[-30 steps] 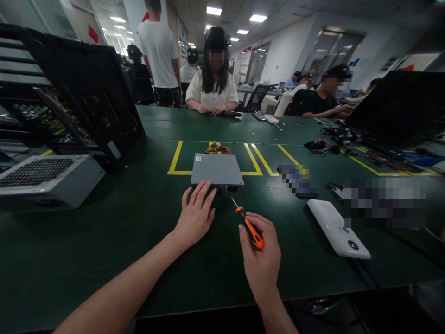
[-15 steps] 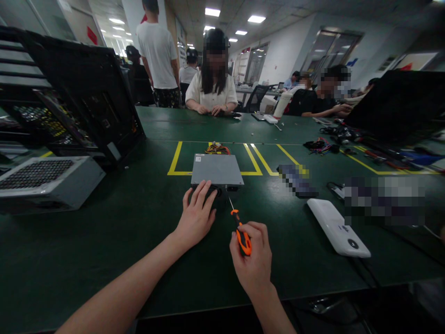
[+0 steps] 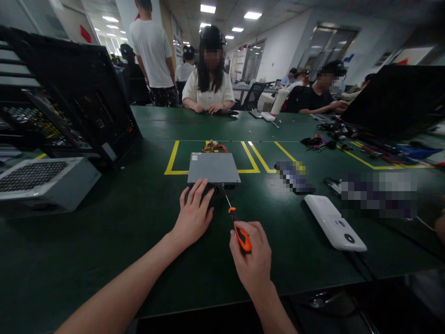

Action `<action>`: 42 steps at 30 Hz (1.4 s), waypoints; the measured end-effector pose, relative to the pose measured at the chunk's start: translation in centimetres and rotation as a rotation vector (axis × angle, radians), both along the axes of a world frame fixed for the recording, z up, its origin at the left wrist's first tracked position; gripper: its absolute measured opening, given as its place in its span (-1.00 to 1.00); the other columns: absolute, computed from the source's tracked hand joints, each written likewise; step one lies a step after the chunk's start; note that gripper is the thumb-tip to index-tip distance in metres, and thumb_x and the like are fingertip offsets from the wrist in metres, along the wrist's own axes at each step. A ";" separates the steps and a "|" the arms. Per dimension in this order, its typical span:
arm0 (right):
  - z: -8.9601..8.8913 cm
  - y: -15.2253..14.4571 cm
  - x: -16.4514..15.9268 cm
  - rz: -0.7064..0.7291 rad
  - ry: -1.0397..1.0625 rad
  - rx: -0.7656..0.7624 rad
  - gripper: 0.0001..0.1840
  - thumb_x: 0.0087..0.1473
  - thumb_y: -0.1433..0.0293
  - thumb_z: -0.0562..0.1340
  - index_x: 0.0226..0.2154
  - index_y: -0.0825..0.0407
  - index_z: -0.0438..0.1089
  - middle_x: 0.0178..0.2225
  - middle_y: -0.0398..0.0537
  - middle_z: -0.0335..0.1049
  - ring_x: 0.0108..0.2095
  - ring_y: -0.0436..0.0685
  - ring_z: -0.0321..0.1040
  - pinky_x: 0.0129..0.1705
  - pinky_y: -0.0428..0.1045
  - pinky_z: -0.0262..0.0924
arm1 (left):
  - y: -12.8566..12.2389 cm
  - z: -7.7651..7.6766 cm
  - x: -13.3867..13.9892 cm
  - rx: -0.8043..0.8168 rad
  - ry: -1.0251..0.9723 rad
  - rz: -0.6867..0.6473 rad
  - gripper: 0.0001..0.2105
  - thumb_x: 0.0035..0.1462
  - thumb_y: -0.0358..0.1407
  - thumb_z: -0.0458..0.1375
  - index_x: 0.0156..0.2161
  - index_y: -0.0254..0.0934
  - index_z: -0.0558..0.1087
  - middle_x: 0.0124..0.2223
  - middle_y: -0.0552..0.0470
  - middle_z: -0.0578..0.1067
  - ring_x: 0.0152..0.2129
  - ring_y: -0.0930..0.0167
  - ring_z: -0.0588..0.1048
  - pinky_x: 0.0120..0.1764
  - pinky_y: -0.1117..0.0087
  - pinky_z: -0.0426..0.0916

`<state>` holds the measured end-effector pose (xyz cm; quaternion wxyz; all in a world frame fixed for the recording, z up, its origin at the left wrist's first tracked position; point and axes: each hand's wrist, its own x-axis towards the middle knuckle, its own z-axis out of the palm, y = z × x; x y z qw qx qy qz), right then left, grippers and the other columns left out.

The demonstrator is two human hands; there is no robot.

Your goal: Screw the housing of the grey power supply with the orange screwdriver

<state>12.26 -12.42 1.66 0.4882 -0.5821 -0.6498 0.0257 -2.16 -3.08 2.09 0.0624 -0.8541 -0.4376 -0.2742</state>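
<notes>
A grey computer power supply [image 3: 213, 167] lies on the green table, a bundle of coloured cables [image 3: 214, 147] at its far side. My left hand [image 3: 194, 213] rests against its near side, fingers stretched out and slightly spread over the top edge and the dark fan area. In my right hand [image 3: 252, 250] is an orange and black screwdriver [image 3: 242, 236], gripped by the handle. Its thin shaft points up and left, the tip at the near face beside the power socket [image 3: 229, 186]. Whether the tip sits in a screw is too small to tell.
At left stand a black computer case [image 3: 76, 97] and a second, larger power supply [image 3: 66, 185]. A white power bank [image 3: 335, 222] and a pixelated phone [image 3: 295, 177] lie right. Beyond are cables [image 3: 316, 142] and a dark monitor [image 3: 396, 102]. Opposite sits a person [image 3: 210, 88].
The whole view has shifted slightly. The screwdriver's handle has turned a little in my right hand, its tip staying at the power supply's near face. My left hand keeps its place on the unit.
</notes>
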 end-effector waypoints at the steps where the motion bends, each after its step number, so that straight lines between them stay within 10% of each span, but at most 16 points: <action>1: 0.1 0.0 0.0 0.005 -0.003 0.000 -0.78 0.04 0.48 0.12 -0.19 -0.02 0.23 -0.36 -0.07 0.22 -0.35 0.06 0.24 -0.33 -0.01 0.17 | 0.0 0.0 0.0 0.004 -0.003 -0.001 -0.58 0.07 -0.42 0.02 0.08 -0.29 0.22 0.23 -0.21 0.06 0.18 0.19 -0.01 0.12 0.04 -0.05; 8: -0.5 -0.5 0.0 -0.015 0.244 -0.175 -0.72 0.13 0.43 0.02 -0.07 -0.03 0.11 -0.35 -0.09 0.31 -0.45 0.01 0.28 -0.41 -0.05 0.17 | 0.1 0.0 0.0 0.014 0.003 -0.012 -0.60 0.08 -0.40 0.02 0.07 -0.29 0.23 0.23 -0.22 0.06 0.18 0.17 -0.01 0.10 0.04 -0.03; 27: -0.2 0.1 -0.3 -0.022 -0.156 -0.004 -0.82 0.03 0.47 0.12 -0.25 0.00 0.29 -0.40 -0.06 0.18 -0.40 0.07 0.22 -0.39 -0.02 0.15 | 0.2 0.0 -0.1 0.023 0.033 -0.009 -0.61 0.08 -0.41 0.01 0.06 -0.29 0.25 0.23 -0.22 0.05 0.19 0.19 -0.03 0.11 0.04 -0.03; 42: 0.0 0.0 -0.4 -0.001 -0.055 -0.157 -0.77 0.10 0.37 0.06 -0.15 0.01 0.27 -0.35 -0.05 0.26 -0.37 0.06 0.29 -0.36 -0.03 0.22 | 0.1 0.1 -0.2 -0.010 0.067 0.019 -0.62 0.11 -0.36 0.00 0.07 -0.26 0.26 0.25 -0.16 0.02 0.20 0.22 -0.05 0.14 0.10 -0.07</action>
